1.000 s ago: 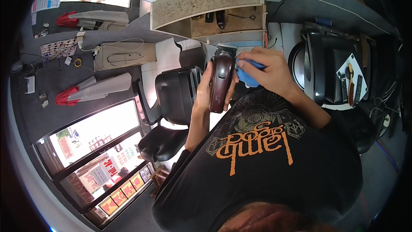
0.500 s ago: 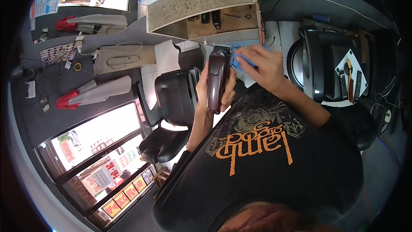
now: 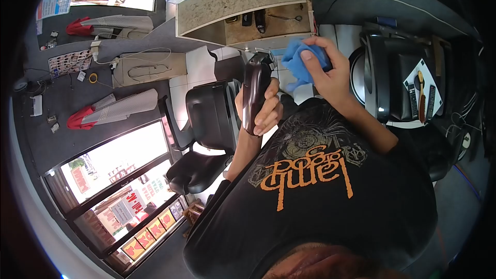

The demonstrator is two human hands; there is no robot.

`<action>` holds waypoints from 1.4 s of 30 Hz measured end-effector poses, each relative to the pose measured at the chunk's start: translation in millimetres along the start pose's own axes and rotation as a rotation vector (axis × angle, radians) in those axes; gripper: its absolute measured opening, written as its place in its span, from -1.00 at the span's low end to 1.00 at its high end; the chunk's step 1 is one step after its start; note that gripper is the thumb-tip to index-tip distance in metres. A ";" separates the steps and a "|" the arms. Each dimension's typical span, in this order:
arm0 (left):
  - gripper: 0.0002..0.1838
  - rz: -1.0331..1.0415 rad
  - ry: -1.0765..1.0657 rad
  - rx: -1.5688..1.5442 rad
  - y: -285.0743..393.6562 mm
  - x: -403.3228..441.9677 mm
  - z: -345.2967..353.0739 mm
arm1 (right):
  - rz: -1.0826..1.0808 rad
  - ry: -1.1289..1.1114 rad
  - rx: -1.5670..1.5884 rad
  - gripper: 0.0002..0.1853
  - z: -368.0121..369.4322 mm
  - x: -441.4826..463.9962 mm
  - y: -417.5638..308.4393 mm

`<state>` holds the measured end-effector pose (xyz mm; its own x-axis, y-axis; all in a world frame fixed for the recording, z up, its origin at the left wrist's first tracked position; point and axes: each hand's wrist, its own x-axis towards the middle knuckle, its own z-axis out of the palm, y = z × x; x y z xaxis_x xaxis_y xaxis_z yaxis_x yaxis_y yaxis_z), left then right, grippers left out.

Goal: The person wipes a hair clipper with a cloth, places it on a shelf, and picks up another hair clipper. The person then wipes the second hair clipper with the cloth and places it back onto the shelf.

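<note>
My left hand (image 3: 266, 111) is wrapped round a dark maroon hair clipper (image 3: 257, 90), held upright with its blade end pointing away from me. To its right, my right hand (image 3: 330, 67) grips a crumpled blue cloth (image 3: 298, 64), thumb pressed on top. The cloth is beside the clipper's head, with a small gap between them. Part of the cloth hangs below my fingers.
Ahead is a worn wooden cabinet (image 3: 227, 0) whose open shelf holds dark clippers (image 3: 260, 20) and scissors (image 3: 294, 18). Black chairs stand left (image 3: 209, 116) and right (image 3: 387, 72); remotes and a brush (image 3: 422, 106) lie on the right one. A folded cloth (image 3: 119, 108) lies left.
My right hand has drawn the blue cloth off the clipper's head, and more of the cloth shows. My left hand has turned the clipper so its side faces me.
</note>
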<state>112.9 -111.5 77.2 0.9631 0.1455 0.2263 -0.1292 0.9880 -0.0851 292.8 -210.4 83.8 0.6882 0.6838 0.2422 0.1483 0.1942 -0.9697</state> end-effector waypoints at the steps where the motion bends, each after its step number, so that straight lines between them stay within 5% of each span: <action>1: -0.43 0.000 -0.010 -0.010 -1.0 0.5 -1.2 | -0.132 0.015 -0.023 -0.71 1.7 1.0 -3.2; 6: -0.36 -0.026 -0.017 0.009 -7.3 0.2 -3.1 | -0.577 -0.127 -0.221 -0.67 13.1 -4.5 -0.6; 9: -0.28 -0.020 0.078 0.075 -4.7 -5.0 -4.9 | -0.579 -0.204 -0.247 -0.67 4.9 -6.1 12.2; 12: -0.21 0.041 0.265 0.227 -9.8 -6.8 0.8 | -0.341 -0.288 -0.154 -0.75 -6.5 -11.0 22.8; 15: -0.25 0.122 0.620 0.845 -14.0 0.9 14.3 | 0.198 -0.112 0.038 -0.79 -8.0 -26.6 43.4; 18: -0.22 0.096 0.819 1.077 -20.6 2.9 14.0 | 0.556 0.109 0.512 -0.72 -16.3 -15.6 47.9; 21: -0.27 0.007 0.887 1.398 -18.4 -0.9 12.5 | 0.598 0.115 0.661 -0.65 -27.0 0.2 36.7; 25: -0.39 0.019 0.933 1.529 -22.0 4.6 8.7 | 0.283 0.077 0.411 -0.60 -23.3 7.0 24.9; 31: -0.56 0.011 0.961 1.832 -27.8 13.1 9.5 | -0.370 -0.451 -0.359 -0.61 -4.0 9.3 -3.8; 35: -0.56 -0.052 0.932 2.198 -23.3 18.3 21.6 | -0.038 -0.590 -0.155 -0.64 -13.5 14.0 -0.3; 37: -0.55 -0.180 0.944 2.262 -20.4 20.4 29.6 | 0.014 -0.591 -0.167 -0.65 -17.2 12.8 3.1; 42: -0.54 -0.116 0.960 2.238 -23.1 31.0 28.6 | 0.002 -0.469 -0.135 -0.71 -13.9 12.1 10.8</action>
<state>139.0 -128.3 114.0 0.6959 0.6866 -0.2102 0.5743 -0.3564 0.7370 312.5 -209.8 75.8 0.2987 0.9334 0.1987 0.2598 0.1208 -0.9581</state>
